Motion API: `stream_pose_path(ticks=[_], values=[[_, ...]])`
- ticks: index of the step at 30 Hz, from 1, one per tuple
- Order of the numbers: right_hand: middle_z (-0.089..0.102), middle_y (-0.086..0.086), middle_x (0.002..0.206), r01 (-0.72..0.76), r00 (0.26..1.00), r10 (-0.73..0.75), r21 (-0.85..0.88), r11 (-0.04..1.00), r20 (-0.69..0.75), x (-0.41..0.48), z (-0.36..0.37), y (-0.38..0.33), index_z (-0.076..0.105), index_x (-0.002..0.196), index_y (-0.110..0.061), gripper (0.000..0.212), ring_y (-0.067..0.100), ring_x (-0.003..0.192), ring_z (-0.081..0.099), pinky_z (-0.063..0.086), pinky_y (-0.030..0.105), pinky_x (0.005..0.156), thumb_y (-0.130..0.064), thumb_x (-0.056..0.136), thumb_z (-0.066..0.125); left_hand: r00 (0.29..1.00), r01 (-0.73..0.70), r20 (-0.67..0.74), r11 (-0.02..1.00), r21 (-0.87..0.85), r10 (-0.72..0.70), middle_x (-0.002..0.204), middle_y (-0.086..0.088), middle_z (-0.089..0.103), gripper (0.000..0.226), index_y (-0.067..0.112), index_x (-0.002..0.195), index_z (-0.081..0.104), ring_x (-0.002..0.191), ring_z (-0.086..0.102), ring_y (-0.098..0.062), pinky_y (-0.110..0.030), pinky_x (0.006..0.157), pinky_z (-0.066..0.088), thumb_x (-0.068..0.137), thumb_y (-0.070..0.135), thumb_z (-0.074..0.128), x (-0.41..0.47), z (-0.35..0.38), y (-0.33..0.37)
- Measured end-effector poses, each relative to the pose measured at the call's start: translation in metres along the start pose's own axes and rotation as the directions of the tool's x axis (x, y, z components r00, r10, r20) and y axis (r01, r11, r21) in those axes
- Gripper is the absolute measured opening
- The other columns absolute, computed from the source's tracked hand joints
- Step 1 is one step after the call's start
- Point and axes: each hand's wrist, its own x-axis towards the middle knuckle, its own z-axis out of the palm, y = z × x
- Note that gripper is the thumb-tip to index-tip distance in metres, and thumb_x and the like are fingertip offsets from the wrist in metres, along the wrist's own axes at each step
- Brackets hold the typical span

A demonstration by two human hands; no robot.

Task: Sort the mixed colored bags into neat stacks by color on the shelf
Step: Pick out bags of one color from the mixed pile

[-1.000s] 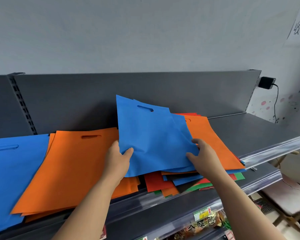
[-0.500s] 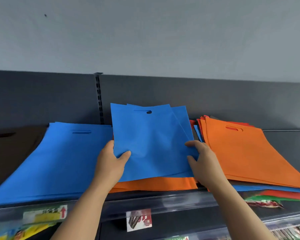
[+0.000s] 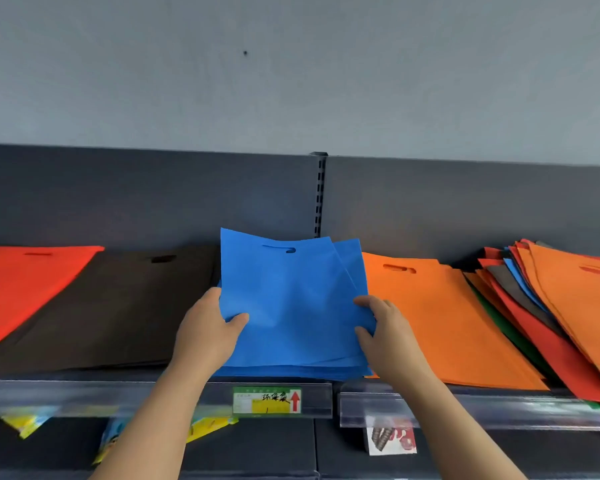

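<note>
Both my hands hold a blue bag (image 3: pixel 291 289), possibly two overlapped, over the blue stack (image 3: pixel 291 370) at the shelf's middle. My left hand (image 3: pixel 210 323) pinches its lower left edge, my right hand (image 3: pixel 383 332) its lower right edge. To the left lie a dark brown stack (image 3: pixel 118 306) and a red stack (image 3: pixel 25 285). An orange stack (image 3: pixel 440 317) lies to the right. At far right sits a mixed pile (image 3: pixel 551 306) of orange, red, blue, grey and green bags.
The dark grey shelf has a back panel (image 3: pixel 153 199) with a slotted upright (image 3: pixel 320 195). A clear price rail (image 3: pixel 465 407) runs along the front edge, with a green and yellow label (image 3: pixel 267 400). Packaged goods hang on the shelf below (image 3: pixel 208 427).
My view swung left along the shelf. The blue bag in both hands travelled from the mixed pile, past the orange stack, to above the blue stack. Brown and red stacks came into sight.
</note>
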Motion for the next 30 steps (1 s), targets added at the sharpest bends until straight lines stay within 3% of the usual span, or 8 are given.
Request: stream_pose_path(ticks=[2,5,9,12,14,16,22,30], values=[[0.045,-0.001,0.134,-0.029,0.999,0.029,-0.015,0.999,0.015,-0.001,0.014,-0.007,0.038,0.139,-0.023,0.051,0.019,0.116,0.047,0.044,0.027,0.091,-0.007,0.091,0.049,1.000,0.000,0.016,0.998,0.056,-0.001,0.095,0.010,0.060,0.020,0.022,0.104,0.053,0.077,0.059,-0.013,-0.037,0.069,0.053,0.089,0.027,0.064,0.004,-0.008,-0.012],[0.050,0.001,0.123,-0.096,0.995,0.098,-0.091,0.991,0.024,0.000,0.030,-0.012,0.031,0.144,-0.020,0.057,0.024,0.112,0.050,0.045,0.039,0.096,-0.011,0.091,0.049,0.999,0.014,0.041,0.992,0.129,-0.020,0.095,0.008,0.059,0.022,0.020,0.107,0.052,0.078,0.059,-0.015,-0.036,0.069,0.052,0.089,0.028,0.063,0.008,-0.014,-0.024],[0.048,0.001,0.099,-0.094,0.994,0.108,-0.353,0.931,0.020,0.003,0.038,-0.015,0.048,0.123,-0.010,0.031,0.022,0.089,0.047,0.040,0.031,0.078,-0.020,0.093,0.046,0.993,0.057,0.091,0.968,0.243,-0.081,0.100,-0.001,0.060,0.030,0.014,0.107,0.048,0.081,0.058,-0.020,-0.037,0.069,0.051,0.088,0.031,0.064,0.010,-0.014,-0.032],[0.050,0.006,0.114,-0.086,0.992,0.119,-0.468,0.880,0.042,0.002,0.039,-0.016,0.051,0.108,-0.010,0.022,0.024,0.095,0.043,0.038,0.031,0.081,-0.026,0.095,0.044,0.994,0.046,0.078,0.945,0.324,-0.076,0.119,-0.008,0.053,0.053,0.011,0.126,0.041,0.101,0.054,-0.025,-0.036,0.078,0.048,0.086,0.034,0.067,0.010,-0.011,-0.031],[0.045,0.005,0.128,-0.079,0.992,0.117,-0.471,0.878,0.053,0.001,0.037,-0.015,0.051,0.115,-0.012,0.027,0.026,0.109,0.043,0.038,0.033,0.090,-0.028,0.095,0.044,0.998,0.006,0.060,0.906,0.423,-0.035,0.132,-0.010,0.045,0.066,0.009,0.138,0.033,0.116,0.047,-0.027,-0.035,0.090,0.044,0.088,0.038,0.064,0.010,-0.010,-0.028],[0.044,0.004,0.135,-0.066,0.996,0.088,-0.445,0.893,0.029,0.001,0.031,-0.014,0.050,0.122,-0.011,0.032,0.026,0.116,0.043,0.036,0.033,0.095,-0.027,0.095,0.044,0.998,-0.061,0.059,0.881,0.469,0.037,0.140,-0.009,0.041,0.064,0.009,0.142,0.032,0.124,0.041,-0.027,-0.035,0.096,0.041,0.092,0.040,0.057,0.009,-0.007,-0.021],[0.040,0.004,0.146,-0.084,0.996,0.065,-0.434,0.897,-0.059,-0.013,0.001,0.002,0.041,0.139,-0.010,0.047,0.024,0.129,0.041,0.029,0.032,0.107,-0.029,0.096,0.046,0.967,-0.250,0.104,0.936,0.247,0.231,0.142,-0.001,0.045,0.051,0.014,0.143,0.039,0.131,0.040,-0.020,-0.034,0.103,0.036,0.098,0.036,0.046,0.001,0.022,0.019],[0.044,0.002,0.143,-0.208,0.974,0.127,-0.511,0.834,-0.188,-0.027,-0.079,0.062,0.041,0.139,-0.011,0.047,0.020,0.132,0.039,0.020,0.033,0.115,-0.031,0.096,0.046,0.866,-0.491,0.203,0.854,0.173,0.457,0.132,0.002,0.053,0.043,0.016,0.136,0.047,0.122,0.045,-0.017,-0.028,0.098,0.038,0.098,0.037,0.044,-0.019,0.100,0.103]])
